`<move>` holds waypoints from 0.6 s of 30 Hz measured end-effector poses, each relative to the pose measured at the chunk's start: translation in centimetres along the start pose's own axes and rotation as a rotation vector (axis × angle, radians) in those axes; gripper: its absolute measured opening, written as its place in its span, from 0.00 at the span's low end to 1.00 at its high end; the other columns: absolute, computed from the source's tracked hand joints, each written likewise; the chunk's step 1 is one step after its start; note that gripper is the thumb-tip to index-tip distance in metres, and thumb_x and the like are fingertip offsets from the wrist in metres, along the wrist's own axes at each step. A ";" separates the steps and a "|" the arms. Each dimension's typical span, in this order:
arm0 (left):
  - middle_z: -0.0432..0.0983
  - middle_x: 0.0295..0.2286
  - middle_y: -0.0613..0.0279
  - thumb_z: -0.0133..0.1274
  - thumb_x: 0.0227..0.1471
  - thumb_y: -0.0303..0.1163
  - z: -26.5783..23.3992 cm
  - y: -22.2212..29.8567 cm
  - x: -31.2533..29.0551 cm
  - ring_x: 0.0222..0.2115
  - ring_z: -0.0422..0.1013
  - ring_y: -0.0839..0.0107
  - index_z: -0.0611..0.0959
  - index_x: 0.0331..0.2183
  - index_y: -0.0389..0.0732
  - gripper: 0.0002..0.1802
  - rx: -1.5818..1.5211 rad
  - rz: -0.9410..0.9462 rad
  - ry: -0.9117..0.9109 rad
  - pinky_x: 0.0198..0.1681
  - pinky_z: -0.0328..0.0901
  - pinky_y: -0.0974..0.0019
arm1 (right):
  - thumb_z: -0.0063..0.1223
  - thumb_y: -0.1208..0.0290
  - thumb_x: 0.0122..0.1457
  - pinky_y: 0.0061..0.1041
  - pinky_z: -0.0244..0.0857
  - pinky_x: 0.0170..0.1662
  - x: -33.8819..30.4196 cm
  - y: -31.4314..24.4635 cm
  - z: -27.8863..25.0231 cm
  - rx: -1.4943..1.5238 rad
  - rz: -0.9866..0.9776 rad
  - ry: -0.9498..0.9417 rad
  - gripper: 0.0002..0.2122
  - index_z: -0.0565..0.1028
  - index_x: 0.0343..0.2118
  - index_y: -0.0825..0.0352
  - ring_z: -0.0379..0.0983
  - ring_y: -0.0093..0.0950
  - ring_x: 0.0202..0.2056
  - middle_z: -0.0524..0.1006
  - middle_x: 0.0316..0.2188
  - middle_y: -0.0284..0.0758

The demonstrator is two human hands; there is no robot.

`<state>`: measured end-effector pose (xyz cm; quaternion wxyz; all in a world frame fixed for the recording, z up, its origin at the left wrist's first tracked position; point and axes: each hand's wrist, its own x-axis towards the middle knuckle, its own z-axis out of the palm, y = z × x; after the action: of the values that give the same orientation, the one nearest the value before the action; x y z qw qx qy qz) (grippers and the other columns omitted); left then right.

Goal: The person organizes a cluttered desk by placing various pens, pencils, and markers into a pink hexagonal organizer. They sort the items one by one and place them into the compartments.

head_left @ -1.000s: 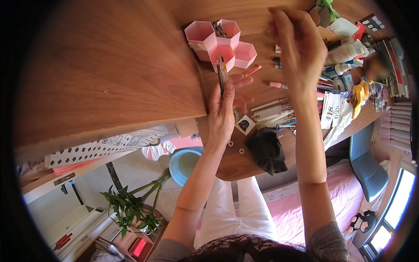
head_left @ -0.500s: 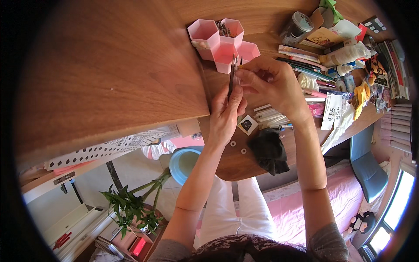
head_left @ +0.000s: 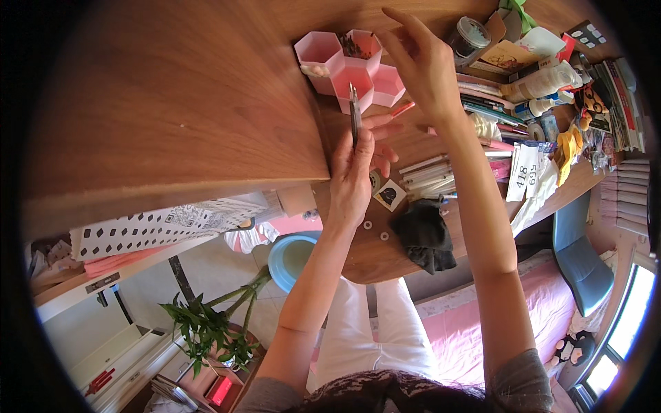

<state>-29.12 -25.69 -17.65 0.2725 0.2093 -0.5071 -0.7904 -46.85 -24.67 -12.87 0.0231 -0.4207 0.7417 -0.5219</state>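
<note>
My left hand (head_left: 354,165) grips a few slim dark pens (head_left: 354,113) between thumb and palm, their pale pointed tips upward; its other fingers are partly spread. The pens stand in front of a pink holder (head_left: 342,96) of joined hexagonal cups. One back cup holds a bunch of small dark pieces (head_left: 352,47), too small to name. My right hand (head_left: 427,72) is raised to the right of the holder, with fingers apart and nothing visible in it. An orange-red stick (head_left: 403,109) shows just beyond the left fingers.
On the right of the desk lie several pens and white sticks (head_left: 427,175), a black cloth (head_left: 423,237), bottles (head_left: 544,81) and a lidded jar (head_left: 470,36). A raised wooden surface (head_left: 179,103) fills the left. Below are a blue basin (head_left: 289,258) and a plant (head_left: 206,330).
My right hand has let go near the pen tips and moved up and away, its fingers opening. My left hand keeps the pens, tilted slightly left, with its fingers more spread.
</note>
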 end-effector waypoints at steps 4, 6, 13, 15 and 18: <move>0.79 0.41 0.55 0.39 0.69 0.48 -1.2 -0.4 -0.1 0.23 0.64 0.82 0.75 0.52 0.37 0.25 0.056 0.010 -0.063 0.25 0.59 0.78 | 0.55 0.72 0.64 0.19 0.70 0.31 -4.2 -3.3 -1.1 0.275 0.217 -0.185 0.09 0.79 0.42 0.72 0.78 0.17 0.28 0.81 0.27 0.35; 0.79 0.41 0.56 0.40 0.69 0.47 -1.7 -0.6 -0.1 0.22 0.62 0.82 0.75 0.52 0.37 0.24 0.083 -0.030 -0.104 0.24 0.58 0.78 | 0.56 0.73 0.63 0.20 0.70 0.29 -5.8 -4.2 -1.8 0.408 0.311 -0.298 0.08 0.79 0.39 0.73 0.79 0.19 0.26 0.82 0.27 0.36; 0.76 0.47 0.54 0.39 0.69 0.49 -0.5 0.1 -0.3 0.28 0.66 0.79 0.73 0.55 0.39 0.26 0.028 0.014 -0.013 0.30 0.64 0.75 | 0.56 0.73 0.63 0.19 0.70 0.33 -5.2 -2.7 -2.1 0.326 0.073 -0.076 0.07 0.77 0.39 0.72 0.78 0.17 0.29 0.81 0.28 0.35; 0.75 0.50 0.54 0.37 0.69 0.49 -0.6 -0.3 0.0 0.32 0.70 0.78 0.72 0.57 0.40 0.27 0.015 0.056 0.010 0.33 0.68 0.73 | 0.56 0.73 0.63 0.20 0.70 0.35 -3.4 -2.7 -1.3 0.335 -0.061 0.211 0.08 0.76 0.40 0.71 0.77 0.18 0.31 0.81 0.27 0.34; 0.74 0.51 0.54 0.36 0.69 0.49 -0.9 -0.4 0.0 0.39 0.71 0.75 0.72 0.57 0.39 0.27 0.048 0.056 -0.046 0.39 0.71 0.70 | 0.54 0.74 0.65 0.20 0.69 0.36 -0.6 -2.3 -0.6 0.214 -0.164 0.274 0.10 0.75 0.46 0.72 0.75 0.21 0.32 0.80 0.31 0.36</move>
<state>-28.63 -26.19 -18.34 0.2777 0.1835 -0.5376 -0.7747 -45.37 -24.00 -11.03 -0.0760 -0.4001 0.6412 -0.6504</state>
